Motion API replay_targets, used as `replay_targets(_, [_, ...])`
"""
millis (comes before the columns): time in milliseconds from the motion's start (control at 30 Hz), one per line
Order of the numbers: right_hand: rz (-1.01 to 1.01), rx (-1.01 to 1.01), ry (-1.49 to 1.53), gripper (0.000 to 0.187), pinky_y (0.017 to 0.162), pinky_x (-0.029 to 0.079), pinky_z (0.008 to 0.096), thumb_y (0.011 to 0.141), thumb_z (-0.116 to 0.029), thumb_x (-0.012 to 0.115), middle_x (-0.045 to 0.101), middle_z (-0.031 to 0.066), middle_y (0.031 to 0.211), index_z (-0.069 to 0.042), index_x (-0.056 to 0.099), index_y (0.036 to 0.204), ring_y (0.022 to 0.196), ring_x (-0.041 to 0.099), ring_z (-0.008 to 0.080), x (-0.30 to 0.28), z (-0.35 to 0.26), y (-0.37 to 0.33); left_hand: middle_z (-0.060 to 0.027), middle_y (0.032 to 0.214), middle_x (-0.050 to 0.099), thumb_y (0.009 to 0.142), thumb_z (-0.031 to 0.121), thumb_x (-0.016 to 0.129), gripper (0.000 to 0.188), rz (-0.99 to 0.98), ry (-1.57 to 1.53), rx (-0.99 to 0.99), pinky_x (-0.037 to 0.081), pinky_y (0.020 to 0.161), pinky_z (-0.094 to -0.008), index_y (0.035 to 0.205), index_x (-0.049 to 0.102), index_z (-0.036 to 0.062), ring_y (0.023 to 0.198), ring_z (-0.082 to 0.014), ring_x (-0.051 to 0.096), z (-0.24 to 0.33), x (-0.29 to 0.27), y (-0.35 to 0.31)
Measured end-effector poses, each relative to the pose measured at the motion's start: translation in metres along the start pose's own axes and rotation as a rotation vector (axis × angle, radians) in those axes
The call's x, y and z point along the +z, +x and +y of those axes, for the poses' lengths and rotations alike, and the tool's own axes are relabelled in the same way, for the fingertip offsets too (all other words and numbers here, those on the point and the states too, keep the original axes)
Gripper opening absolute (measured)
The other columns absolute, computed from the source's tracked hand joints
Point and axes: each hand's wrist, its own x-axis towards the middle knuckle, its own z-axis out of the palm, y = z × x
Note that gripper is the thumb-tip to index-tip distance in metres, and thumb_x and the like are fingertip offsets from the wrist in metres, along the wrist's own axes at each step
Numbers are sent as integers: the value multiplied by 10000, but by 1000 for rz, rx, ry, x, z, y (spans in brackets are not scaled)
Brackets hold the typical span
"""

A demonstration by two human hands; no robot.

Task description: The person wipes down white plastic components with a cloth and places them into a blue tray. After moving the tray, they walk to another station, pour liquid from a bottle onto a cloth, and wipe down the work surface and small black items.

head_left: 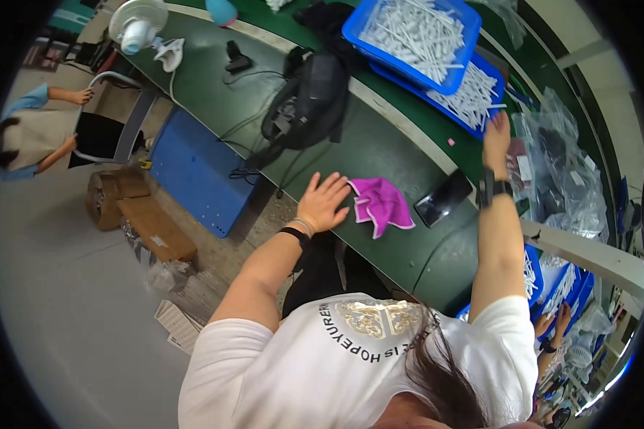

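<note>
My left hand lies flat with spread fingers at the near edge of the green table. Its fingertips reach the corner of a crumpled purple cloth with a pale border. My right hand is stretched far out to the right, at the near corner of a blue tray full of thin white sticks. Its fingers are bunched by the rim, where one white stick juts out; what they hold is hidden. A second blue tray, also heaped with white sticks, overlaps the first.
A black phone rests right of the cloth. A black bag and cables lie left of the trays. Clear plastic bags sit at the right. A white fan stands far left; cardboard boxes are on the floor. Other people work at left and right.
</note>
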Motion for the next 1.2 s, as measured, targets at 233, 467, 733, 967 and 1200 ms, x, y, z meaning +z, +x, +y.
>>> replay_targets(233, [76, 356, 209, 216, 587, 430, 225, 843, -129, 549, 588, 41, 865, -32, 527, 1034, 717, 539, 98, -84, -42, -251, -65, 1266, 437, 741, 341, 563, 440, -32, -235, 216, 150, 998, -570, 1156, 517, 205, 1243, -295, 301, 3, -7, 3])
replay_targets(467, [-114, 840, 22, 140, 610, 457, 243, 787, -58, 543, 609, 55, 779, -26, 563, 922, 677, 566, 125, -87, -136, -464, -63, 1181, 458, 742, 302, 564, 343, -153, 14, 439, 248, 941, -508, 1076, 546, 224, 1170, -265, 346, 25, -21, 106])
replay_targets(733, [247, 889, -198, 166, 622, 459, 275, 773, -106, 551, 615, 78, 758, -35, 566, 922, 678, 580, 152, -92, -159, -587, -89, 1268, 423, 810, 328, 524, 412, -9, 143, 498, 251, 938, -552, 1205, 481, 217, 1183, -322, 341, 19, 35, 138])
replay_targets(967, [358, 1012, -266, 187, 651, 464, 287, 783, -112, 553, 615, 77, 786, -38, 556, 955, 707, 582, 164, -96, -152, -687, -124, 1169, 495, 796, 348, 546, 413, 15, 270, 589, 440, 762, -449, 1164, 517, 164, 998, -334, 506, 25, 39, 133])
replay_targets(1200, [501, 1051, -273, 192, 627, 464, 362, 798, -198, 538, 620, 124, 751, -51, 581, 914, 683, 594, 272, -116, -151, -820, -170, 1272, 403, 770, 354, 582, 535, 14, 519, 541, 386, 874, -455, 1234, 431, 136, 1130, -348, 414, 41, 7, 107])
